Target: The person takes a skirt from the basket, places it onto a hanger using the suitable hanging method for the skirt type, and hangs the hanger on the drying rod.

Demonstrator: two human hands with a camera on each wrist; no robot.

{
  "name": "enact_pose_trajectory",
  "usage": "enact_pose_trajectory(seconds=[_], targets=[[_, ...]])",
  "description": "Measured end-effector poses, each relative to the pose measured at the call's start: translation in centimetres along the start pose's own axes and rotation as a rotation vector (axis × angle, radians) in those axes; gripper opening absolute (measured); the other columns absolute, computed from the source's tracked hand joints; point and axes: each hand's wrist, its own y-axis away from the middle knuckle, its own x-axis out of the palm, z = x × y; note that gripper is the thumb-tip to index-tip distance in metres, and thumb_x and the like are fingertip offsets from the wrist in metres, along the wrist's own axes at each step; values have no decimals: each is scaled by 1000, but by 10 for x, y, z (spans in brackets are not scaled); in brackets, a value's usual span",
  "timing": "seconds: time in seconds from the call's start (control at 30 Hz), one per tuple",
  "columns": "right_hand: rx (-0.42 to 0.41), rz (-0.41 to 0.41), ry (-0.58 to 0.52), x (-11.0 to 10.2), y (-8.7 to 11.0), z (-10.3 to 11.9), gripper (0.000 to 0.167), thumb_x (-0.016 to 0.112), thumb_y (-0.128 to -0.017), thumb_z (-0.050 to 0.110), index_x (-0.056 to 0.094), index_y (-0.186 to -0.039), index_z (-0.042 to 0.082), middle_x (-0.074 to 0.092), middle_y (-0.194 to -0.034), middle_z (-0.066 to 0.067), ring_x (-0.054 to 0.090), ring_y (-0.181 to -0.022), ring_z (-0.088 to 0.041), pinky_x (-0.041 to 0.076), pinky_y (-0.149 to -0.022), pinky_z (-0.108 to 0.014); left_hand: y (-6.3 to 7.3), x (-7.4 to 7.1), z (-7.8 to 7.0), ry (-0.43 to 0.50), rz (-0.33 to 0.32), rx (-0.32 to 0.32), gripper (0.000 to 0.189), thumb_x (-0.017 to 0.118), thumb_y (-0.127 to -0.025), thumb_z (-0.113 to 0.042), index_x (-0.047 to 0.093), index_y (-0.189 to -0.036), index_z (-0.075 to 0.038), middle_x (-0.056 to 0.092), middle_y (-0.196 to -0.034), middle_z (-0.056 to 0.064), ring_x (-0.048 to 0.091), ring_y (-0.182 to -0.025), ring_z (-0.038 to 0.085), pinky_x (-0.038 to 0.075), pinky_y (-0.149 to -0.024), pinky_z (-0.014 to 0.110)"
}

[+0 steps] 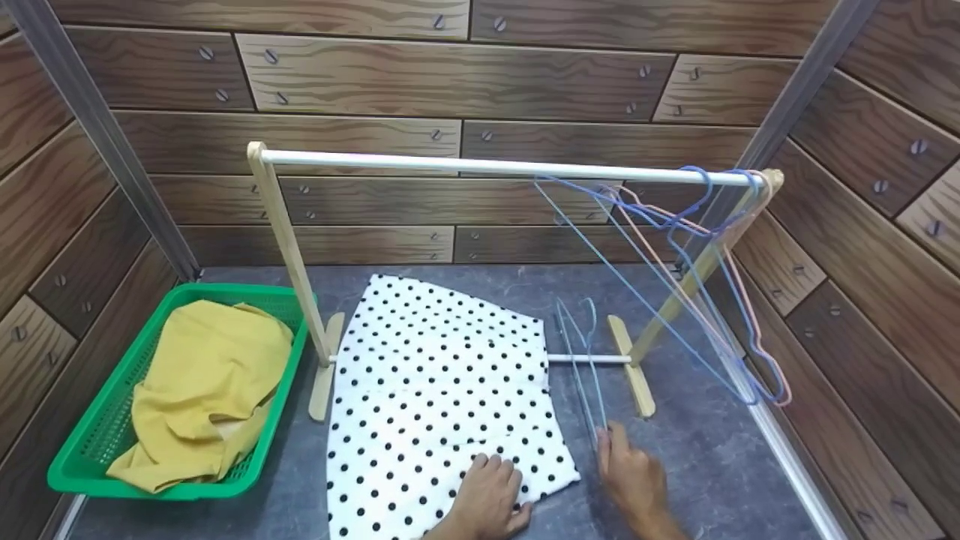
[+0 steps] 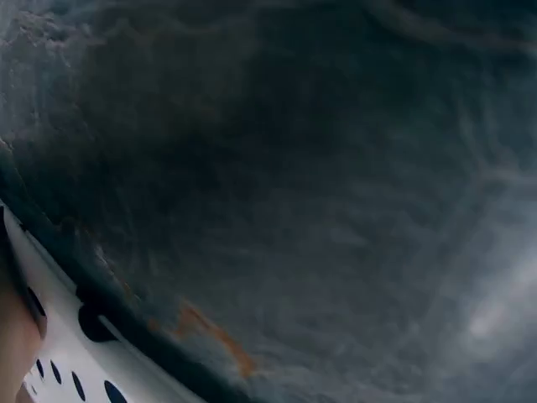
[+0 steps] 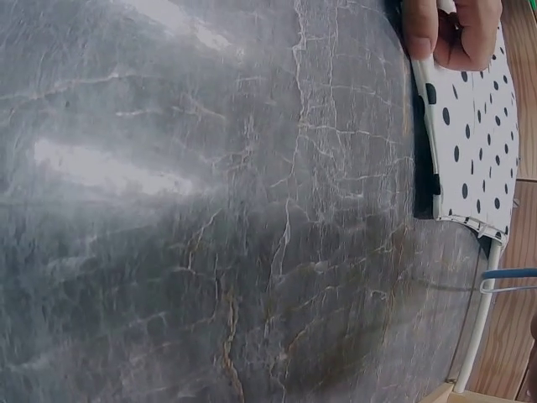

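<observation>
A white cloth with black dots (image 1: 442, 375) lies spread across the dark floor and over the rack's lower bar. On its near part rests my left hand (image 1: 486, 495), fingers pointing forward and thumb close to the edge. In the right wrist view that same left hand (image 3: 457, 34) appears on the cloth (image 3: 474, 126). To the right, my right hand (image 1: 636, 480) grips a light blue hanger (image 1: 589, 367), its hook pointing away from me. Only a sliver of the left hand (image 2: 15, 336) shows in the left wrist view.
A green basket (image 1: 157, 489) with a yellow cloth (image 1: 214, 375) stands on the left. Behind the dotted cloth rises a rack with a white top bar (image 1: 465, 165). Several blue and pink hangers (image 1: 705, 330) hang at its right end. Wood-patterned walls (image 1: 360, 82) enclose the space.
</observation>
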Motion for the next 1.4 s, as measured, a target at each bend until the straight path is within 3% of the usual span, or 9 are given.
enact_pose_trajectory(seconds=[0.17, 0.37, 0.53, 0.7, 0.8, 0.93, 1.07, 1.23, 1.4], targets=[[36, 12, -11, -1, -3, 2, 16, 65, -89, 13, 61, -96, 0, 49, -43, -10, 47, -30, -27, 30, -29, -42, -20, -18, -6, -60, 230, 70, 34, 45, -100, -45, 57, -82, -19, 51, -68, -5, 47, -62, 11, 39, -66, 26], [31, -23, -23, 0, -10, 5, 17, 63, -92, 17, 62, -95, 0, 50, -43, -12, 48, -30, -31, 30, -29, -44, -44, -30, -21, -51, 461, -64, 25, 51, -99, -37, 61, -93, -15, 59, -64, -1, 55, -55, 12, 49, -62, 28], [36, -5, -46, 1, -11, 12, 16, 68, -87, 14, 63, -94, 1, 50, -43, -6, 44, -30, -21, 29, -30, -38, -37, -22, -24, -126, 406, -118, 22, 48, -101, -32, 59, -96, -14, 56, -61, -1, 54, -52, 13, 49, -58, 29], [71, 7, -71, 0, -11, 15, 17, 72, -81, 9, 65, -94, 2, 46, -43, 1, 36, -34, -10, 28, -31, -34, -28, -19, -24, -215, 302, -79, 18, 50, -101, -29, 58, -91, -16, 52, -57, -4, 48, -48, 10, 42, -48, 26], [63, -12, -76, -1, -9, 16, 14, 71, -78, 8, 65, -89, 1, 49, -43, -1, 40, -33, -13, 30, -30, -36, -29, -23, -27, -226, 379, -80, 20, 49, -101, -32, 58, -93, -15, 55, -61, -2, 51, -52, 12, 45, -52, 27], [31, -32, -73, -1, -9, 17, 8, 68, -75, 9, 61, -74, 4, 51, -44, -2, 45, -32, -16, 33, -30, -38, -35, -29, -28, -144, 528, -208, 26, 52, -99, -38, 59, -98, -13, 57, -73, 2, 54, -64, 16, 45, -60, 29], [29, -47, -57, -1, -10, 19, 17, 67, -74, 11, 55, -63, 11, 53, -50, -2, 46, -36, -17, 35, -33, -38, -37, -30, -26, -78, 555, -292, 29, 50, -99, -40, 60, -95, -13, 55, -79, 3, 52, -71, 15, 42, -65, 29], [27, -64, -29, -3, -7, 17, 21, 68, -74, 12, 52, -61, 12, 52, -52, -3, 46, -38, -20, 34, -34, -39, -30, -30, -22, -40, 492, -258, 33, 42, -102, -37, 61, -89, -15, 56, -79, 1, 50, -77, 14, 41, -71, 30], [38, -59, -32, -3, -6, 18, 24, 67, -77, 12, 50, -60, 11, 48, -50, -5, 43, -40, -23, 32, -35, -40, -25, -36, -16, -9, 337, -270, 36, 37, -104, -40, 58, -85, -17, 55, -77, -2, 49, -76, 14, 41, -70, 30]])
